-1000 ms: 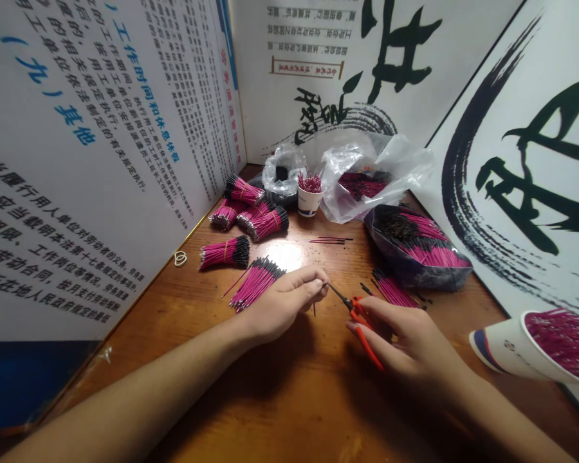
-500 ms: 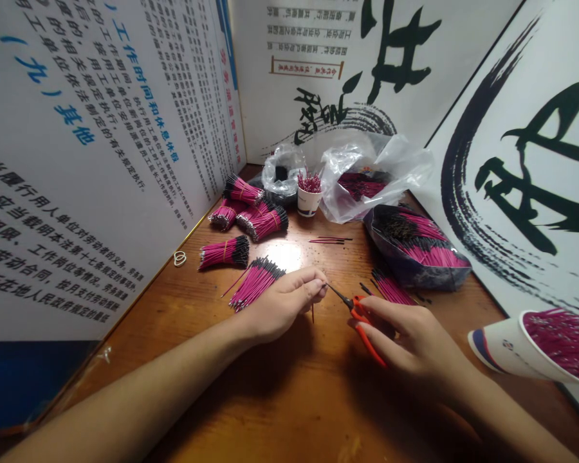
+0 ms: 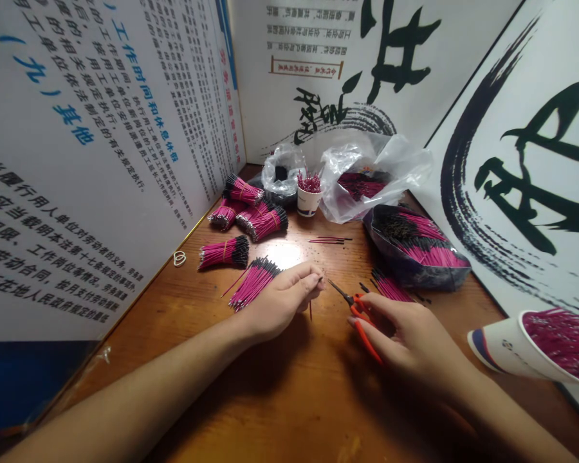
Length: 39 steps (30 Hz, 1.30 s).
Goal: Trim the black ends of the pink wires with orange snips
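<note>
Near the middle of the table, my left hand (image 3: 284, 296) is closed in a pinch on a thin wire (image 3: 311, 311), whose lower end hangs below the fingers. My right hand (image 3: 405, 328) grips the red handles of a pair of scissors (image 3: 367, 334). The scissors' dark tip points up and left, a short gap from my left fingertips. Just behind my left wrist lies a loose pile of pink wires with black ends (image 3: 253, 283). Beyond my right hand lies another loose pink bunch (image 3: 390, 286).
Banded wire bundles (image 3: 224, 251) lie at the back left. A paper cup of wires (image 3: 309, 202) and a clear plastic bag (image 3: 335, 193) stand at the back. An open dark bag (image 3: 434, 273) is at right, and a large tilted cup (image 3: 506, 344) at far right.
My left hand has shifted slightly left with the wire. The scissors' tip, earlier at my left fingertips, is now a little apart from them.
</note>
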Available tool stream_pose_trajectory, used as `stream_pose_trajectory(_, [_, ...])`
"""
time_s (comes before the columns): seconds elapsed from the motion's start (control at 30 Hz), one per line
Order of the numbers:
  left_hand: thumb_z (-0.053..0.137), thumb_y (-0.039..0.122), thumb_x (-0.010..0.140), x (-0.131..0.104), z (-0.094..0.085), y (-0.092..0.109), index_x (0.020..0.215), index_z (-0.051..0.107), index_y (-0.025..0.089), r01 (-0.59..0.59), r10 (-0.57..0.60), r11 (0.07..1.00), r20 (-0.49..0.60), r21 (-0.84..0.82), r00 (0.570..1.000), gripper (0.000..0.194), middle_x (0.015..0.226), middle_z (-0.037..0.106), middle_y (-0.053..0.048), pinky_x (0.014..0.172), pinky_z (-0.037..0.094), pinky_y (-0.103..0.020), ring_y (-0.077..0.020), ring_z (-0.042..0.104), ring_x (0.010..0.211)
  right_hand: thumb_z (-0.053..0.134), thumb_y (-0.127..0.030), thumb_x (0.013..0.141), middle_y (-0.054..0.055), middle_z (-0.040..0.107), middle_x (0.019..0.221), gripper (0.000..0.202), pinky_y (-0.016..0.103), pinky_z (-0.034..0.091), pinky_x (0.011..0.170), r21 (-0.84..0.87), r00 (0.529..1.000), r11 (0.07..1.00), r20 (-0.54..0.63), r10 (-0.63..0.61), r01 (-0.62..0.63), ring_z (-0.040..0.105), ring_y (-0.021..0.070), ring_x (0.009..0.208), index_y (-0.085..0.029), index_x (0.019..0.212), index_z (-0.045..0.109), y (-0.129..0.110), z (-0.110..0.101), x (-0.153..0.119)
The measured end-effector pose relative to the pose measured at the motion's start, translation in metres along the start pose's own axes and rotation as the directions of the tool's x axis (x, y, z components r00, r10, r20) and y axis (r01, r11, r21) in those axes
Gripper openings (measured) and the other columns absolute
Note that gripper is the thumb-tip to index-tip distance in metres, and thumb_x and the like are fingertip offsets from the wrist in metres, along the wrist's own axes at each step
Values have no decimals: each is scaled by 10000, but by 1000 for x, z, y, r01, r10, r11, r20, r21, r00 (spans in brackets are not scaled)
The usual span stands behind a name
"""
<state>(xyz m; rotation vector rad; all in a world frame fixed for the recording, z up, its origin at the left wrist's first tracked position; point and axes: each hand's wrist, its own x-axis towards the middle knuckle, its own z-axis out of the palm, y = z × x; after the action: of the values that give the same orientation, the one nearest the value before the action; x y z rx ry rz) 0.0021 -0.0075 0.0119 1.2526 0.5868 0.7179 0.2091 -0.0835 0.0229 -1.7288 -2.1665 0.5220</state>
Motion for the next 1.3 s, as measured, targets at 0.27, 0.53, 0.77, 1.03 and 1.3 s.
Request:
stream_pose_trajectory(0.27, [351, 362, 976, 1, -1, -5, 839, 496, 181, -1, 17, 986, -94, 166, 995, 270, 535, 409, 65, 402, 271, -205, -81, 344, 398, 488, -366, 892, -12, 603, 613, 214, 243, 316, 518, -73, 999, 997, 37, 14, -11, 532, 143, 540, -224, 732, 504, 0, 2, 2])
stream_pose_trajectory(0.53, [349, 332, 994, -1, -2, -4, 920, 559, 163, -87, 155, 935, -175, 343, 972, 279, 672, 537, 23, 485, 332, -224, -73, 372, 453, 497, -384, 882, -12, 605, 607, 223, 252, 299, 520, -126, 999, 991, 17, 48, -45, 534, 147, 537, -224, 726, 508, 2, 2, 3])
stream_pose_trajectory(0.77, [323, 339, 998, -2, -2, -6, 901, 525, 177, -81, 148, 929, -164, 360, 975, 277, 551, 398, 68, 475, 291, -230, -85, 349, 438, 492, -377, 881, -12, 612, 618, 223, 254, 306, 527, -141, 998, 989, 34, 51, -45, 548, 152, 552, -223, 720, 496, 2, 4, 2])
stream_pose_trajectory(1.03, [330, 306, 997, -2, -1, -2, 804, 503, 173, -123, 206, 881, -136, 457, 969, 292, 632, 431, 36, 603, 350, -247, -112, 416, 594, 527, -360, 873, -24, 610, 600, 156, 240, 333, 506, -69, 998, 997, -56, 20, -24, 538, 140, 518, -225, 803, 562, 0, 2, 2])
stream_pose_trajectory(1.3, [393, 279, 982, -3, 1, -5, 837, 488, 169, -195, 223, 884, -16, 426, 975, 205, 753, 479, 15, 661, 366, -240, -109, 435, 689, 521, -331, 903, -21, 639, 645, 171, 224, 395, 524, 47, 987, 993, -126, -97, 104, 559, 124, 527, -200, 962, 613, -1, 2, -3])
